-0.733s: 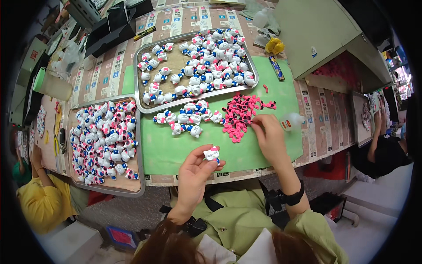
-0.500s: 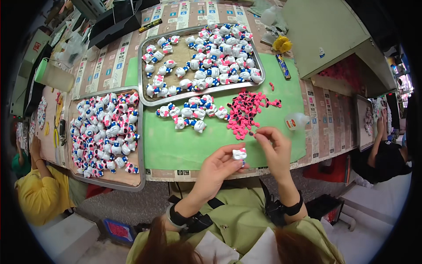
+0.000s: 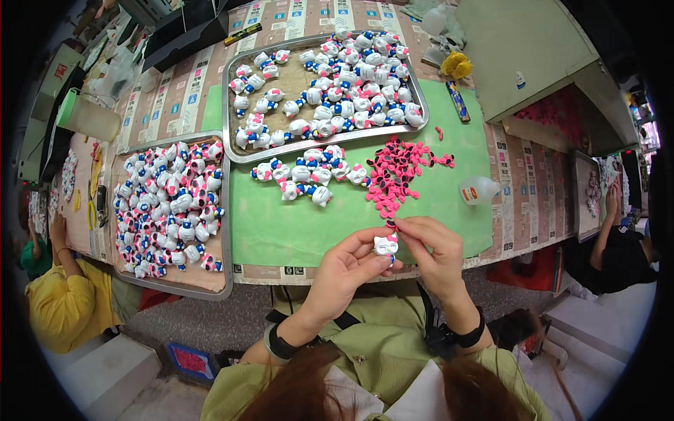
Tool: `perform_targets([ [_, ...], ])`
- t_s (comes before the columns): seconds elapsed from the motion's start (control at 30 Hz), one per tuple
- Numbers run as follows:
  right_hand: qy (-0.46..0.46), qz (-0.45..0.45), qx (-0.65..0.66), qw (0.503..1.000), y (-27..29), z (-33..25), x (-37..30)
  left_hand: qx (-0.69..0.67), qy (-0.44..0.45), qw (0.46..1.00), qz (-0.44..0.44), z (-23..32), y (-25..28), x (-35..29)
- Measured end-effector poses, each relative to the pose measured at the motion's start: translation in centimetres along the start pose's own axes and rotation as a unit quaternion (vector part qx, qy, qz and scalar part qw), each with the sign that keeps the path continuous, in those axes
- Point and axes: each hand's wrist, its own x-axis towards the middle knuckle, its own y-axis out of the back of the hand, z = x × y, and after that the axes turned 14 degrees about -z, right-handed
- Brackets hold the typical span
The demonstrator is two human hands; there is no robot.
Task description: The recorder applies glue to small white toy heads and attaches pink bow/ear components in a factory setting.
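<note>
Between the thumb and fingers of my left hand (image 3: pixel 345 270) is a small white cat figurine (image 3: pixel 385 245) with a pink bow and a blue body, its head upward. My right hand (image 3: pixel 437 256) pinches a tiny pair of pink toy sunglasses (image 3: pixel 391 223) with dark lenses, right at the top of the figurine's head. Whether the two touch is hard to make out. Just beyond my hands lies a heap of similar pink sunglasses (image 3: pixel 394 172). Left of that heap, a cluster of cat figurines (image 3: pixel 309 175) rests on the green mat (image 3: pixel 281 238).
A metal tray (image 3: pixel 330 144) of figurines stands at the back. Another tray (image 3: pixel 228 259), at left, holds figurines, many wearing sunglasses. A clear bottle (image 3: pixel 477 190) sits at the mat's right, near a grey cabinet (image 3: pixel 533 56). Other people (image 3: pixel 67 302) work on both sides.
My right hand has moved left and slightly down, bringing the sunglasses from beside the heap to the figurine's head. My left hand still holds the figurine in nearly the same place.
</note>
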Motion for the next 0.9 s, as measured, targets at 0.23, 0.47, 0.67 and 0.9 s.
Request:
perform_targets([
  [0.23,0.078,0.036,-0.053,0.995,0.2,-0.4,-0.4,0.028,-0.017,0.999,0.039,-0.1,0.2,0.0],
  [0.47,0.189,-0.030,-0.191,0.963,0.5,-1.1,-0.1,0.046,-0.034,0.997,0.042,0.0,0.0,-0.2],
  [0.67,0.184,-0.054,-0.199,0.961,0.7,-1.0,-0.2,0.069,-0.044,0.995,0.051,0.1,0.0,-0.4],
  [0.9,-0.057,-0.044,0.312,0.947,-0.4,-2.1,-0.8,0.123,-0.111,0.985,0.052,-0.1,-0.3,-0.5],
])
